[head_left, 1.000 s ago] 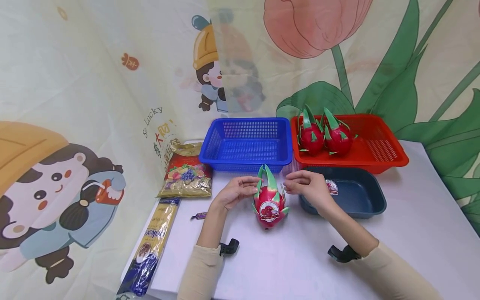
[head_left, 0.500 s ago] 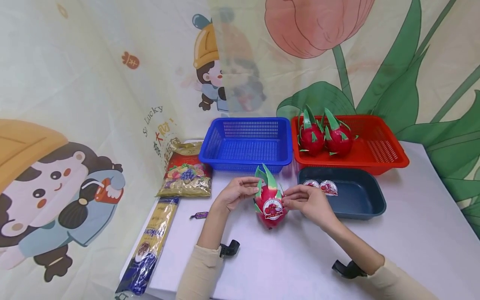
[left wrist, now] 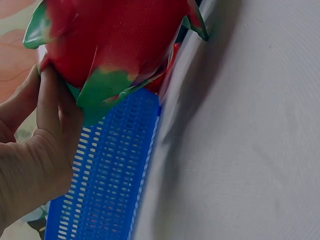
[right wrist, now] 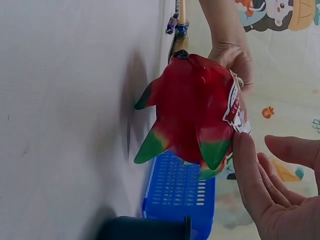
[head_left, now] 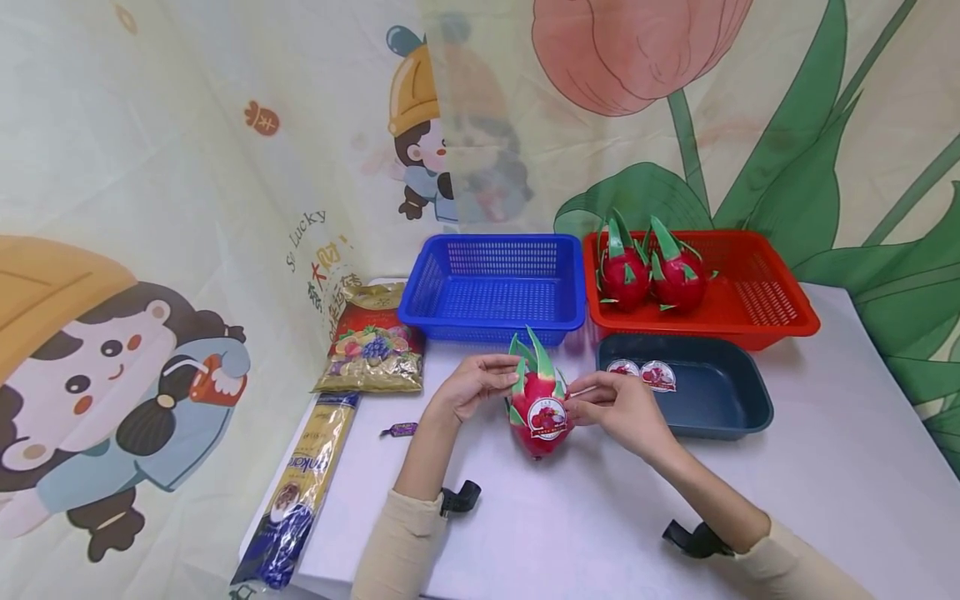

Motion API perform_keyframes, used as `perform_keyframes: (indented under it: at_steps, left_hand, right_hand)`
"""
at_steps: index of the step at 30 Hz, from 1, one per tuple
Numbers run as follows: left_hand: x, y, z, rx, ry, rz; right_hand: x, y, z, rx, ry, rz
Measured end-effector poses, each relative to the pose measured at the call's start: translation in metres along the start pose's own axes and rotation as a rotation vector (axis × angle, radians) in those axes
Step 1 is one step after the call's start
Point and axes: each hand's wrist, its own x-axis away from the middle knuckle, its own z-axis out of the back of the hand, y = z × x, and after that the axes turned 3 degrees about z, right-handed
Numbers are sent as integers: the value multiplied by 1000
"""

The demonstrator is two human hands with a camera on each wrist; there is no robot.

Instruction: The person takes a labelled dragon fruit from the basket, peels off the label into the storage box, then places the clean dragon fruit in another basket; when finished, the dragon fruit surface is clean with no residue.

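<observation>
A red dragon fruit [head_left: 537, 433] with green leaf tips is in front of me at the middle of the white table, a round white-rimmed sticker [head_left: 547, 418] on its near side. At its upper left, my left hand [head_left: 474, 385] pinches the fruit between thumb and fingers, as the left wrist view shows up close. My right hand [head_left: 617, 408] is at the fruit's right side. In the right wrist view its straight index finger touches the sticker [right wrist: 236, 107] edge, and the thumb stands apart. Part of the sticker's edge looks raised off the skin there.
A blue basket [head_left: 491, 323] stands behind the fruit. Beside it, a red basket [head_left: 780, 321] holds two more dragon fruits [head_left: 651, 279]. A dark tray [head_left: 720, 408] with two stickers [head_left: 657, 376] is at right. Snack bag [head_left: 375, 350], noodle packet [head_left: 303, 483] and small purple wrapper [head_left: 401, 430] lie left.
My right hand has moved in and down from beside the leaves to the sticker. The fruit has turned slightly, its sticker shifting right. Little moves in the last half second.
</observation>
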Motion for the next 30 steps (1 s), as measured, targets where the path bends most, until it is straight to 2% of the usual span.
perform_keyframes:
  at_steps: [4,9,30]
  left_hand:
    - [-2,0,0,28,-4,8]
    - [-2,-1,-1,33,-10,14]
    - [2,-2,-2,-5,3,13]
  right_hand:
    - [0,0,1,-22,-13,9]
    - [-4,2,1,-60,-34,-29]
    - [-6,5,-2,1,-27,-13]
